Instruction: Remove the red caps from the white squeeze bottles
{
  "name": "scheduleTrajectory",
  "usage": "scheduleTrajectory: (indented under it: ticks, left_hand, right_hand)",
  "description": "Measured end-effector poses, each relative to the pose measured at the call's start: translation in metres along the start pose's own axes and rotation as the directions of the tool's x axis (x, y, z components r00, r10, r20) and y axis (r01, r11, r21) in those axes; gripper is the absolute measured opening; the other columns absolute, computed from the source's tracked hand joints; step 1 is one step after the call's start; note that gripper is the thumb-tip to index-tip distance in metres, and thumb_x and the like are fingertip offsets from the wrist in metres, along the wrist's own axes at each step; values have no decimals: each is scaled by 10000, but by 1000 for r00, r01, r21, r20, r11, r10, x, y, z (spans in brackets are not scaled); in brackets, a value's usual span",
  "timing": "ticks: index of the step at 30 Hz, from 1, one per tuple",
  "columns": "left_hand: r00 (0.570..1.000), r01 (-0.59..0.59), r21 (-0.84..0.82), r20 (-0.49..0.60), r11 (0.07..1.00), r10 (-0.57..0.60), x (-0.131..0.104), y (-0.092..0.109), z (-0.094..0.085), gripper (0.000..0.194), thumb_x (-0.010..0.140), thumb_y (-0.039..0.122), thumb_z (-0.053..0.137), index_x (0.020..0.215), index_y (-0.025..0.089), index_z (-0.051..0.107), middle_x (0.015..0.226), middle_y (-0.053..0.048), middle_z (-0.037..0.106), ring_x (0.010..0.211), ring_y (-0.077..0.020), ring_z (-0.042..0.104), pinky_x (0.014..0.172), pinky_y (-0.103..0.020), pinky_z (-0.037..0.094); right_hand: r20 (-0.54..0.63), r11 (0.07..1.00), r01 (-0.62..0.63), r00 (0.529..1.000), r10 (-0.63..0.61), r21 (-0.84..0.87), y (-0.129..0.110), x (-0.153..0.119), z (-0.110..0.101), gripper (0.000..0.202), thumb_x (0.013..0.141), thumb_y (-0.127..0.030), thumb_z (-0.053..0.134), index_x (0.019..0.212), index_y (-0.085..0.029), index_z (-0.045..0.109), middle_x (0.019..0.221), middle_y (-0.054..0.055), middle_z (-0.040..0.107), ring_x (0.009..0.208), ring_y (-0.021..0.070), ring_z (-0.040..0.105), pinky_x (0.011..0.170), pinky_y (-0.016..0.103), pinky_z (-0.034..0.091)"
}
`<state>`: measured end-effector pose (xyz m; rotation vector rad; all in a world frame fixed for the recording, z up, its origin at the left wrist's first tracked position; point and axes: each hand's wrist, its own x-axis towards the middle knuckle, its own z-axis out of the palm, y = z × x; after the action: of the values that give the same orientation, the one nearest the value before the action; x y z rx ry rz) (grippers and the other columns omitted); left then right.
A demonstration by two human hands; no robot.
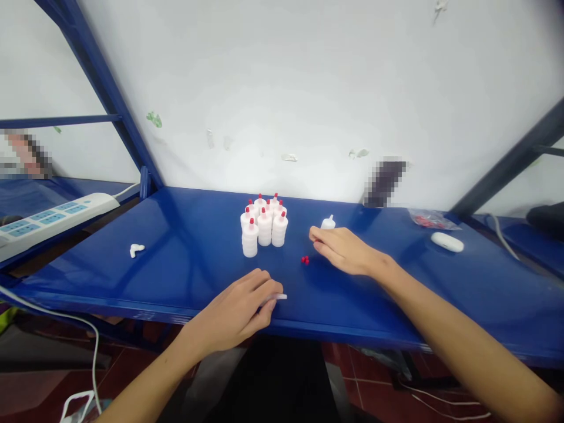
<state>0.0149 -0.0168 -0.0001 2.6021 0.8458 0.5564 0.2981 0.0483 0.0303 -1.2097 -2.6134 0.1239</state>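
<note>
Near the front edge of the blue table, my left hand [247, 306] is closed round a small white nozzle [280, 296], whose tip sticks out to the right. My right hand [341, 249] has its fingers pressed together above the table; what they hold, if anything, is hidden. Behind it stands a white bottle [328, 223] with a bare white tip, partly covered by the hand. Small red caps [305, 259] lie just left of my right hand. Several white bottles [265, 228] with red caps stand grouped at the middle of the table.
The blue table [194, 258] meets a white wall behind. At its right lie a plastic bag [432, 220] with red pieces and a white oval case [447, 242]. White earphones [136, 249] lie at left, near a power strip [57, 217]. Blue metal posts flank both sides.
</note>
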Motion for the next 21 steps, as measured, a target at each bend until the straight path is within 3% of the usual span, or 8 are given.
scheduleTrajectory:
  ticks: [4, 14, 21]
  left_hand:
    - [1000, -13, -35, 7, 999, 13, -1, -1, -1, 261, 1028, 203, 334, 1122, 198, 578, 1002, -54, 587, 910, -178, 553, 850, -302, 467]
    - [997, 70, -70, 25, 995, -68, 2, 0, -3, 286, 1053, 259, 321, 1155, 214, 585, 1030, -48, 599, 939, -179, 567, 873, -303, 479]
    - [994, 110, -84, 28, 990, -108, 3, -1, -1, 301, 1070, 310, 309, 1231, 229, 549, 1132, -49, 603, 1073, -198, 549, 1002, -343, 447]
  right_hand:
    - [95, 993, -23, 995, 34, -116, 6, 1, 1, 118, 931, -245, 440, 839, -210, 504, 736, 3, 598, 610, 145, 455, 589, 286, 249]
    - [203, 997, -61, 978, 49, 55, -1, 0, -1, 75, 869, -252, 557, 884, -218, 622, 643, -33, 608, 600, 136, 522, 586, 273, 307]
    - [203, 987, -67, 979, 36, 149, 4, 0, 4, 118, 822, -165, 535, 874, -204, 633, 647, -30, 609, 581, 122, 519, 580, 260, 329]
